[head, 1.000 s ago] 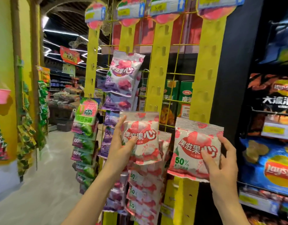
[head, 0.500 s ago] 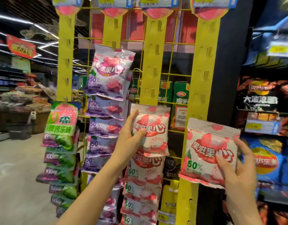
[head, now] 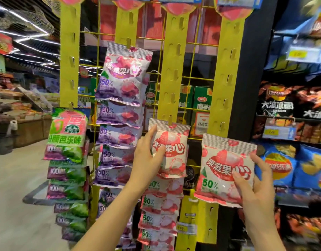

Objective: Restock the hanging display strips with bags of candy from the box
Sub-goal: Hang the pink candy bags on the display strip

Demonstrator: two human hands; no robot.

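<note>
Yellow hanging display strips [head: 171,73] run down a yellow wire grid. My left hand [head: 147,156] grips a pink-and-white candy bag [head: 172,147] whose top edge sits at a hook on the third strip, above a column of like bags. My right hand [head: 255,183] holds a second pink-and-white candy bag [head: 223,169] in front of the fourth strip [head: 228,69], away from its hooks. Purple bags [head: 121,78] fill the second strip and green bags [head: 69,138] the first. The box is out of view.
Dark shelves of chip bags [head: 292,163] with price tags stand close on the right. An open aisle floor [head: 14,187] stretches to the left, with produce counters [head: 20,113] beyond. Green cartons [head: 201,98] show behind the grid.
The view has shifted right and nearer to the strips. My left hand has set its bag's top against a hook on the third strip; my right hand still holds its bag, a little lower.
</note>
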